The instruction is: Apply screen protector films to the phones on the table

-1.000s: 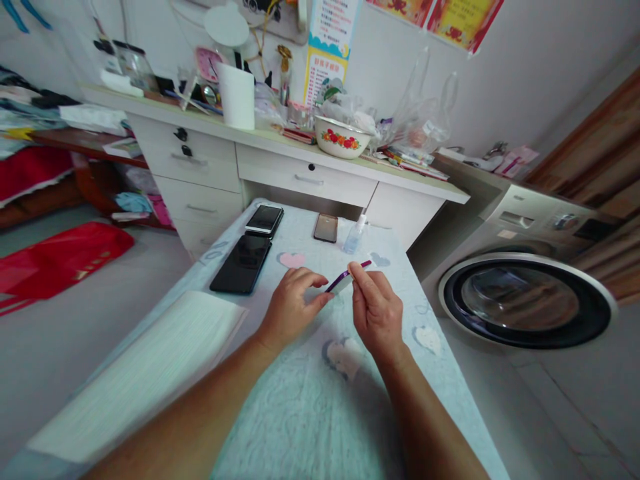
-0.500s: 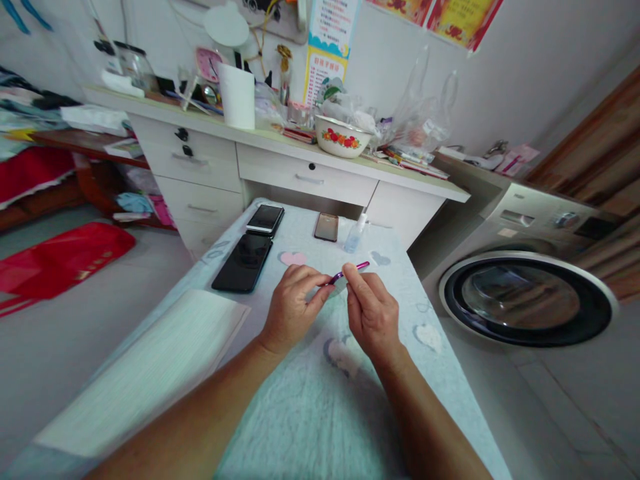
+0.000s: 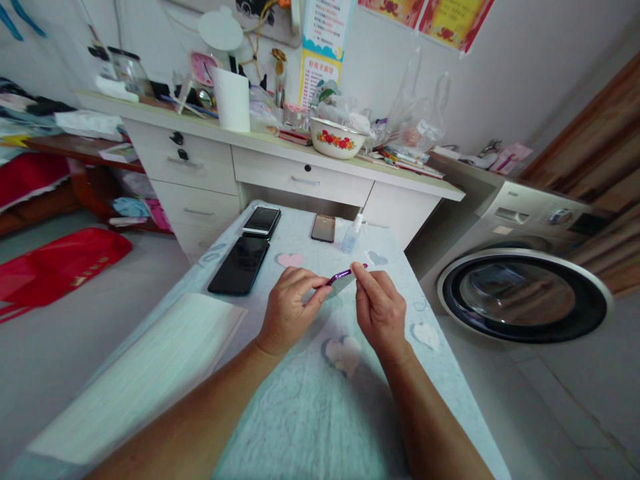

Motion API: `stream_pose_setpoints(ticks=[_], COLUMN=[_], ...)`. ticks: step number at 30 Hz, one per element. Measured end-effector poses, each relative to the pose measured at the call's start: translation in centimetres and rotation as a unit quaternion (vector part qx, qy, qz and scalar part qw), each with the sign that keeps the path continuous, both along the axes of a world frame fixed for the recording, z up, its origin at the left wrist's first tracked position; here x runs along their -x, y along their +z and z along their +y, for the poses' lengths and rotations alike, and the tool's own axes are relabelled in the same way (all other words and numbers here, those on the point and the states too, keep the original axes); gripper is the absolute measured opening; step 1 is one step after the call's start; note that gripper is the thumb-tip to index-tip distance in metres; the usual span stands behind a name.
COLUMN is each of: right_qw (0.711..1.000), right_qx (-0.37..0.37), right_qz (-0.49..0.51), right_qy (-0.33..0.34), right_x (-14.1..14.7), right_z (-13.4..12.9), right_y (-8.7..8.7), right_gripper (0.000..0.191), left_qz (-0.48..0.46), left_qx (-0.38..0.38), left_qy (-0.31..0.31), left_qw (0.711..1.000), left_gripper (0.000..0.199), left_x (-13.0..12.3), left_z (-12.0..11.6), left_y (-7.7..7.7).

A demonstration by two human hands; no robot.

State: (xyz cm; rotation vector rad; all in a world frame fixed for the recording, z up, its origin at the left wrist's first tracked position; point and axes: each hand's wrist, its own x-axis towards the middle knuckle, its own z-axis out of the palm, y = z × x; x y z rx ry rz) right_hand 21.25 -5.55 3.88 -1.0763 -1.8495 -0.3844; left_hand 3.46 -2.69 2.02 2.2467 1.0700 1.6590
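Observation:
A thin purple-edged object, perhaps a phone or its case [image 3: 341, 275], is held up nearly edge-on above the cloth-covered table. My left hand [image 3: 293, 305] pinches its left end between thumb and fingers. At its right end, the fingertips of my right hand [image 3: 381, 305] are pressed together on the edge. Beyond my hands lie a small brown phone-shaped item [image 3: 323, 228] and a clear spray bottle [image 3: 352, 235]. To the left are a large black phone [image 3: 240, 265] and, behind it, a smaller phone [image 3: 263, 220], both lying flat.
A pale sheet [image 3: 140, 380] lies along the table's left side. Behind the table stands a white desk [image 3: 280, 163] with a flowered bowl [image 3: 337, 138] and a paper roll [image 3: 231, 100] on top. A washing machine [image 3: 525, 293] stands at the right.
My right hand has slid slightly right along the purple-edged object, so its fingers cover more of the right end. The whole view has shifted a little.

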Motion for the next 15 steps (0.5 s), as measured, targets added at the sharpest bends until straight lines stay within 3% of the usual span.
stream_pose_setpoints(ticks=[7, 15], right_qw=[0.999, 1.000], right_qx=[-0.004, 0.011], right_qz=[0.019, 0.005], right_qy=[-0.031, 0.023], right_x=[-0.4, 1.4], right_z=[0.1, -0.7], right_y=[0.1, -0.1], right_gripper=[0.040, 0.047], left_qz=[0.003, 0.002], left_qx=[0.005, 0.007], left_qy=[-0.005, -0.007], left_qw=[1.000, 1.000], left_gripper=[0.004, 0.004], left_x=[0.0, 0.1], left_z=[0.1, 0.1], left_y=[-0.2, 0.0])
